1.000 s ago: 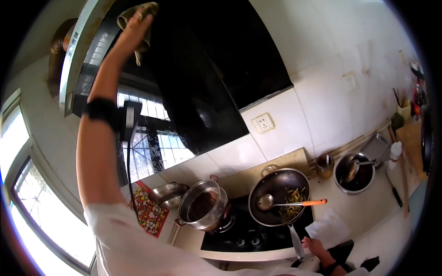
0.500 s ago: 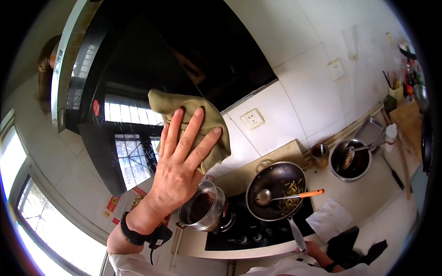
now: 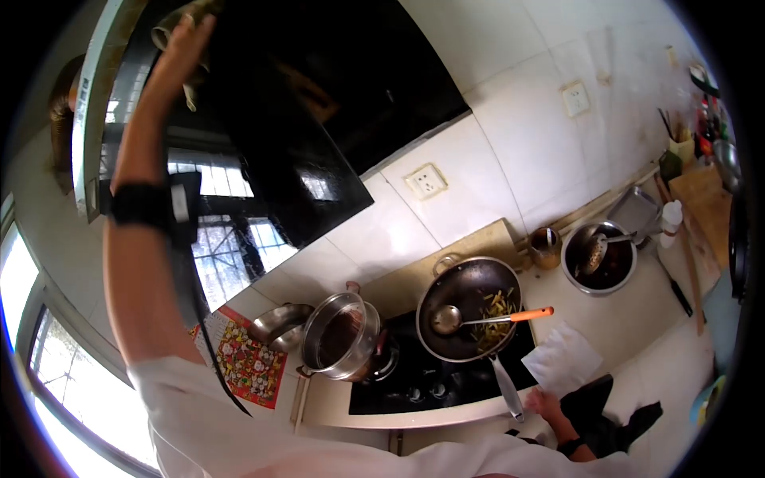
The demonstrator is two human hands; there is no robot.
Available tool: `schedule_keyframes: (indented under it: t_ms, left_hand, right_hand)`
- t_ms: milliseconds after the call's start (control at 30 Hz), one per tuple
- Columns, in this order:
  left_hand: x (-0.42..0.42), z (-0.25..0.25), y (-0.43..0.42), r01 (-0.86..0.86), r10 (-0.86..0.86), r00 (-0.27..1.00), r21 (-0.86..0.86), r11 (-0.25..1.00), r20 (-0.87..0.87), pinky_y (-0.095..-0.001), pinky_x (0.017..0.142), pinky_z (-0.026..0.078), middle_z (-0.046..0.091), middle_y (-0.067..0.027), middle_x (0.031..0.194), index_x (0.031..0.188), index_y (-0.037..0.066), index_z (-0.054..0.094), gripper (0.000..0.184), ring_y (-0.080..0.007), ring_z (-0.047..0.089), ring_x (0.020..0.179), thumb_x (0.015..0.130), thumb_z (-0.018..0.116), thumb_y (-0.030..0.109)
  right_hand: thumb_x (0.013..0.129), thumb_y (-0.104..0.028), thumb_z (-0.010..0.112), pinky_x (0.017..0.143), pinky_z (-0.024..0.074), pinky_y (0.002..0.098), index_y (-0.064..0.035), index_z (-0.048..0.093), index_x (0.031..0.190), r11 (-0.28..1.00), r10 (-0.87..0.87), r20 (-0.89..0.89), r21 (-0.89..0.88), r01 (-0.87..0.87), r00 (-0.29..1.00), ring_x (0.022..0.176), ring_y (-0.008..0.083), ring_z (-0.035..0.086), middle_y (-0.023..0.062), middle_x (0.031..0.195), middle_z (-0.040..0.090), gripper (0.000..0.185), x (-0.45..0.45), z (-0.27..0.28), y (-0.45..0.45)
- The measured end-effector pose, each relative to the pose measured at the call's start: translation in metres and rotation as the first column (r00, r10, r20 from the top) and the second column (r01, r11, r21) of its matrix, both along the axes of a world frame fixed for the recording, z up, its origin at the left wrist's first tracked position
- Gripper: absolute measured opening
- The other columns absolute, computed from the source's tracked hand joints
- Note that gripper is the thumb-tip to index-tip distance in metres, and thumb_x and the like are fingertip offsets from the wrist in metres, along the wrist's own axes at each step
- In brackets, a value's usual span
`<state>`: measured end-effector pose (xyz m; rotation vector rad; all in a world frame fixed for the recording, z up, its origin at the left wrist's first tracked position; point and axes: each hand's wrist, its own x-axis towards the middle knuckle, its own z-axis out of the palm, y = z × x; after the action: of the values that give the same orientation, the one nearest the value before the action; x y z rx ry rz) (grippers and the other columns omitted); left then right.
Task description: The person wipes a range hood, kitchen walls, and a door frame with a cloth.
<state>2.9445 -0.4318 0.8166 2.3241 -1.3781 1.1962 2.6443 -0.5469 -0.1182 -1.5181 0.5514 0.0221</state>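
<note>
Left hand (image 3: 179,49) up high at the end of a nearly straight arm, holding a bunched olive-green fabric cloth (image 3: 169,28); one end dangles below the fingers. Exact finger spread: can't tell, too dark there. Cloth sits against the upper left of the glossy black range hood (image 3: 271,119), top of view.

Change: half a second ago the cloth was lower, near the hood's bottom edge, under fanned fingers. Now up top, arm stretched out. Meaning, as a judgement: the work has shifted to the upper panel, and the lower glass is uncovered, showing window reflections. Cleaner or not, can't tell.

Right hand (image 3: 544,402) low, just beside the end of the grey metal handle (image 3: 505,386) of a dark round wok (image 3: 478,279); contact or grip unclear. Wok on the black glass cooktop (image 3: 470,388), steel ladle with orange grip (image 3: 486,321) lying across it. Two-handled steel pot (image 3: 353,365) to its left. Crumpled white paper sheet (image 3: 564,358) on the pale surface (image 3: 629,319), near the right hand.
</note>
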Motion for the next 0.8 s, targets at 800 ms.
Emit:
schedule_keyframes:
  t_ms: [800]
  left_hand:
    - [-0.018,0.03,-0.017,-0.048,0.04,0.971,0.028,0.998,0.237,-0.0371,0.104,0.035,0.041,-0.0176,0.141,0.139,0.011,0.039,0.053,-0.0304,0.04,0.131,0.096,0.043,0.043]
  right_hand:
    - [0.094,-0.052,0.042,0.06,0.0533,0.0319,0.0014,0.063,0.09,0.998,0.011,0.019,0.054,-0.012,1.0,0.062,0.0198,0.066,0.0111,0.071,0.066,0.058,0.008,-0.01,-0.018]
